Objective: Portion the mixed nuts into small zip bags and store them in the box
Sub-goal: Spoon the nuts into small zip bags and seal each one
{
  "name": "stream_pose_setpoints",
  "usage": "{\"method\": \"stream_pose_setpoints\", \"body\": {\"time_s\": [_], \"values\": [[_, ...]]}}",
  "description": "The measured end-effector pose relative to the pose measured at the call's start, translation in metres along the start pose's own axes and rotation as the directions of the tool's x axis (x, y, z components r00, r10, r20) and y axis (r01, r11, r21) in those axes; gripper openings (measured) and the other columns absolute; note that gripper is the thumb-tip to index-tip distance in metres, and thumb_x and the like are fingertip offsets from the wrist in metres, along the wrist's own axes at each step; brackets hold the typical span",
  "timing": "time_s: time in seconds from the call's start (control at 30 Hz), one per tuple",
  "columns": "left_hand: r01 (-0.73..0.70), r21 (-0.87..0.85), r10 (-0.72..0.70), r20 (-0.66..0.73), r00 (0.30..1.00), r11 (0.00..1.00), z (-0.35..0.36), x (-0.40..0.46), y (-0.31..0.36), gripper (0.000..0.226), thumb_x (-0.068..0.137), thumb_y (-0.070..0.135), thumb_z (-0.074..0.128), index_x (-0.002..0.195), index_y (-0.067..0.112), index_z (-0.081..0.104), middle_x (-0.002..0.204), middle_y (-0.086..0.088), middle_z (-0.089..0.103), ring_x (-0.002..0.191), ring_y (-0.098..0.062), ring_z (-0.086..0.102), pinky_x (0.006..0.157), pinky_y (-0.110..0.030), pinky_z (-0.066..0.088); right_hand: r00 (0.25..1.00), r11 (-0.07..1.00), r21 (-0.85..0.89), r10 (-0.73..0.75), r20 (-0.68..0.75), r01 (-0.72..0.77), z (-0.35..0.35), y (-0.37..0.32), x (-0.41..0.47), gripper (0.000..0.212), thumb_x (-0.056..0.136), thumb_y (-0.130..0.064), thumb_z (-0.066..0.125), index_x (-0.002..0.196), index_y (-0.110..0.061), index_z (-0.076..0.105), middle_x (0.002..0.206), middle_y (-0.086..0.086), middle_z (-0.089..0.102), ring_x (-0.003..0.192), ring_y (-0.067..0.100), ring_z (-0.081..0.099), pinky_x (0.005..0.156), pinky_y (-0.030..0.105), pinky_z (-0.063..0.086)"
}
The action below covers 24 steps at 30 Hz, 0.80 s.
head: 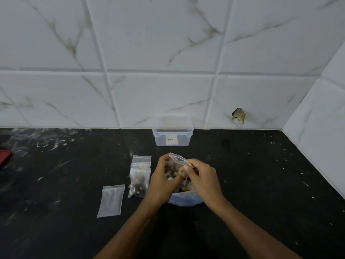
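The left hand (164,177) curls round a small clear zip bag (177,163) part-filled with nuts, propping it upright; the right hand (202,177) pinches the bag's mouth at its upper right edge, seemingly sealing or filling it. Beneath both hands sits the blue-tinted plastic bag of mixed nuts (186,200). At nine o'clock lies a stack of filled zip bags (140,176), and beyond it, toward eight o'clock, one empty flat zip bag (111,200). The clear lidless plastic box (172,135) stands at twelve o'clock against the tiled wall, about equally near either hand, straight ahead of the held bag.
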<state>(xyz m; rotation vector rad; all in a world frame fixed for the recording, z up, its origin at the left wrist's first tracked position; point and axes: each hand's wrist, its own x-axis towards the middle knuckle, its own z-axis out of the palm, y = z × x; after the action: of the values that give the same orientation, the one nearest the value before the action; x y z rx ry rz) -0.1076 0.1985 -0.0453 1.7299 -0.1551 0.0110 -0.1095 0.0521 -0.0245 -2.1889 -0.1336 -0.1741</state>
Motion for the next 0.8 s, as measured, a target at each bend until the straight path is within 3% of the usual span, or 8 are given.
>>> {"method": "stream_pose_setpoints", "body": {"time_s": [0.1, 0.23, 0.43, 0.6, 0.8], "values": [[0.006, -0.092, -0.005, 0.009, 1.0, 0.996, -0.011, 0.006, 0.001, 0.024, 0.09, 0.014, 0.066, 0.113, 0.02, 0.06, 0.103, -0.002, 0.07, 0.098, -0.015, 0.068, 0.084, -0.032, 0.058, 0.999, 1.0, 0.001, 0.018, 0.027, -0.018, -0.01, 0.003, 0.005, 0.012, 0.094, -0.015, 0.058, 0.094, -0.019, 0.07, 0.081, -0.006, 0.069, 0.079, 0.004, 0.065, 0.072, 0.027, 0.054], [0.002, -0.124, -0.004, -0.013, 1.0, 0.992, -0.018, 0.014, 0.008, 0.008, 0.092, 0.001, 0.059, 0.094, 0.005, 0.066, 0.087, -0.002, 0.069, 0.08, -0.006, 0.066, 0.073, -0.019, 0.053, 0.997, 0.997, 0.06, 0.045, 0.067, -0.049, -0.016, 0.004, 0.011, 0.01, 0.093, -0.014, 0.062, 0.09, -0.021, 0.067, 0.082, -0.006, 0.07, 0.082, 0.004, 0.067, 0.075, 0.025, 0.055], [0.044, -0.148, -0.051, -0.047, 0.998, 0.988, -0.019, 0.015, 0.013, 0.011, 0.093, 0.0, 0.058, 0.086, 0.004, 0.066, 0.078, -0.004, 0.067, 0.072, -0.006, 0.064, 0.064, -0.014, 0.052, 0.996, 0.989, 0.122, 0.085, 0.035, -0.089, -0.023, 0.01, 0.013, 0.009, 0.089, -0.011, 0.066, 0.084, -0.014, 0.073, 0.077, -0.005, 0.071, 0.078, 0.008, 0.067, 0.078, 0.031, 0.056], [0.093, -0.168, -0.088, 0.038, 0.995, 0.981, -0.02, 0.014, 0.012, 0.016, 0.087, 0.002, 0.066, 0.101, 0.009, 0.066, 0.091, -0.009, 0.07, 0.086, -0.015, 0.067, 0.076, -0.022, 0.057, 0.988, 0.952, 0.268, 0.13, 0.085, -0.149, -0.026, 0.009, 0.012, 0.012, 0.091, -0.008, 0.063, 0.085, -0.012, 0.073, 0.08, 0.003, 0.072, 0.081, 0.018, 0.07, 0.08, 0.038, 0.058], [0.079, -0.047, -0.078, 0.005, 0.997, 0.996, -0.017, 0.016, 0.014, 0.015, 0.088, 0.002, 0.066, 0.078, 0.013, 0.069, 0.075, 0.004, 0.07, 0.073, -0.005, 0.066, 0.07, -0.018, 0.054, 0.982, 0.933, 0.315, 0.139, 0.127, -0.173, -0.027, 0.005, 0.009, 0.011, 0.091, -0.006, 0.063, 0.086, -0.011, 0.072, 0.079, 0.007, 0.073, 0.076, 0.016, 0.07, 0.072, 0.03, 0.058]]}}
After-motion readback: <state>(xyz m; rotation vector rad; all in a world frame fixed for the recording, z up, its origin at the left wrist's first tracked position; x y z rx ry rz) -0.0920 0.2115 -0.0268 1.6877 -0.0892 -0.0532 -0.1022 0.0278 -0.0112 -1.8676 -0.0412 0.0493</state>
